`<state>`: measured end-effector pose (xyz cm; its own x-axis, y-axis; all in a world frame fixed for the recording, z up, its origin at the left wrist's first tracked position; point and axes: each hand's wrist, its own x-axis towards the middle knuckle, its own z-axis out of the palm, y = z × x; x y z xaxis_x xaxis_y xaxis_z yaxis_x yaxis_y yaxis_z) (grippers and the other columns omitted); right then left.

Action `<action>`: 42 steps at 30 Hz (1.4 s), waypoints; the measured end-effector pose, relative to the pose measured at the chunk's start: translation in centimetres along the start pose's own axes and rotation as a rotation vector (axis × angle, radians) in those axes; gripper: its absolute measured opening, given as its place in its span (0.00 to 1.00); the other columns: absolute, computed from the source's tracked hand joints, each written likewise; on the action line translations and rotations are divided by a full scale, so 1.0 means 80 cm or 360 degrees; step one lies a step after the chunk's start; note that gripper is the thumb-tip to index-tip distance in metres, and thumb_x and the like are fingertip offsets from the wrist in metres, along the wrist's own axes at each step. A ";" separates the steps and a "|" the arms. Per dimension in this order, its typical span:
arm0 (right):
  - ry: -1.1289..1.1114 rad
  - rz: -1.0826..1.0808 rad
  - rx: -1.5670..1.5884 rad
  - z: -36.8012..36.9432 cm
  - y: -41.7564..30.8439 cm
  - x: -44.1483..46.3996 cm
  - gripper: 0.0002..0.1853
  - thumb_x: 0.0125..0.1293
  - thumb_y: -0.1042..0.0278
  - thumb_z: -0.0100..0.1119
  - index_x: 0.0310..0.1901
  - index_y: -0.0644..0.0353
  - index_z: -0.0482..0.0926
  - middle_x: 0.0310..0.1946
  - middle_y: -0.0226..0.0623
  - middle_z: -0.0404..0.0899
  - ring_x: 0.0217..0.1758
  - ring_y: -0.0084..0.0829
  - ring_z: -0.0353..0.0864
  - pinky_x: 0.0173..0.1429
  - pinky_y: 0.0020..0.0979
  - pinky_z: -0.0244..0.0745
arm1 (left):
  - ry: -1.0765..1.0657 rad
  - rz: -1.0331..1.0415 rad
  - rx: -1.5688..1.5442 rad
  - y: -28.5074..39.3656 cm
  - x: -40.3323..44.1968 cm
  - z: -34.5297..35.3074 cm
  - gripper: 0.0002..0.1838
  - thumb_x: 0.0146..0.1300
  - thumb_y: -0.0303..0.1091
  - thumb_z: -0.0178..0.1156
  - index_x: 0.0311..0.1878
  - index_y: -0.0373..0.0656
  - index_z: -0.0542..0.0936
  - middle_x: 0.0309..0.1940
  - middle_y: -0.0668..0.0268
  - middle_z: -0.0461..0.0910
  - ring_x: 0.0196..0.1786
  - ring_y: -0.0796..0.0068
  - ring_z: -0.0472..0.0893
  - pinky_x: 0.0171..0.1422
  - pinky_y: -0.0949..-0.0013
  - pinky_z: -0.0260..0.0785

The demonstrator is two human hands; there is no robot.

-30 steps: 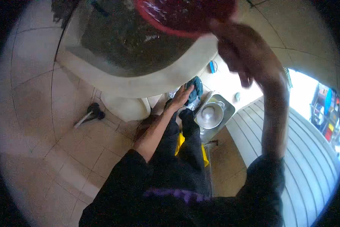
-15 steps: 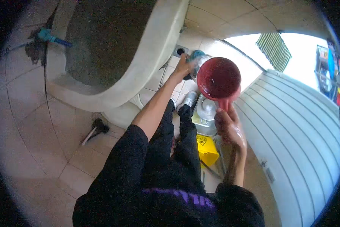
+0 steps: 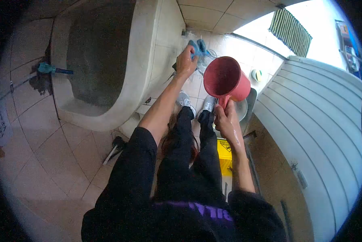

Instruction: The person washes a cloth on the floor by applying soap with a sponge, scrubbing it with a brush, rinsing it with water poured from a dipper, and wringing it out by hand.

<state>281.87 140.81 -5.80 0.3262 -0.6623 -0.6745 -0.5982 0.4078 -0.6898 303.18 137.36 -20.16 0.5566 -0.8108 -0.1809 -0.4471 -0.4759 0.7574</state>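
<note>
My left hand [image 3: 186, 63] is closed around a wet, crumpled blue cloth [image 3: 198, 48], held out ahead of me above the pale tiled floor. Beneath and beside the cloth there is a clear, glassy blur that looks like water. In my right hand [image 3: 230, 123] is the handle of a red plastic dipper [image 3: 242, 85]. Its mouth faces up and toward the left, close to the cloth but apart from it. My right wrist and forearm shine wet. The dipper partly covers a metal basin [image 3: 243, 109] below it.
A stone tub [image 3: 142, 52] with dark water and a teal tap [image 3: 47, 67] stands at left. A white slatted panel [image 3: 310, 121] lines the right. A yellow caution-marked object [image 3: 224, 152], a black-headed brush [image 3: 118, 143] and a striped mat [image 3: 290, 31] are around.
My left hand and the cloth have moved up and left. The dipper has shifted slightly left and tipped, so its outer side shows. The view has moved, revealing more floor ahead.
</note>
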 end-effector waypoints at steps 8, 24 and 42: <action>0.0055 -0.0109 -0.0121 0.003 -0.038 0.000 0.13 0.64 0.66 0.48 0.41 0.67 0.61 0.31 0.65 0.73 0.39 0.64 0.72 0.41 0.50 0.65 | -0.0100 -0.0252 -0.0143 0.009 0.015 0.001 0.24 0.48 0.24 0.60 0.48 0.48 0.62 0.39 0.51 0.76 0.42 0.48 0.78 0.45 0.52 0.68; 0.0135 -0.0252 -0.0403 0.013 -0.073 0.002 0.12 0.64 0.67 0.49 0.41 0.63 0.58 0.27 0.67 0.71 0.35 0.67 0.69 0.34 0.55 0.60 | -0.0008 0.0497 0.0071 -0.013 0.012 0.006 0.13 0.48 0.30 0.61 0.39 0.39 0.77 0.33 0.52 0.78 0.38 0.54 0.79 0.44 0.59 0.70; 0.0238 -0.0399 -0.0470 -0.007 -0.096 0.008 0.12 0.63 0.70 0.48 0.39 0.68 0.58 0.24 0.68 0.71 0.33 0.67 0.71 0.35 0.56 0.62 | -0.0700 -0.1029 -0.0706 -0.008 0.046 -0.016 0.11 0.56 0.41 0.59 0.35 0.44 0.77 0.25 0.72 0.75 0.25 0.80 0.72 0.28 0.71 0.65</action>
<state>286.26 136.90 -0.83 0.3917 -0.8110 -0.4346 -0.7052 0.0388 -0.7080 306.42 135.16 -20.50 0.2468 -0.5307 -0.8108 0.2230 -0.7832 0.5805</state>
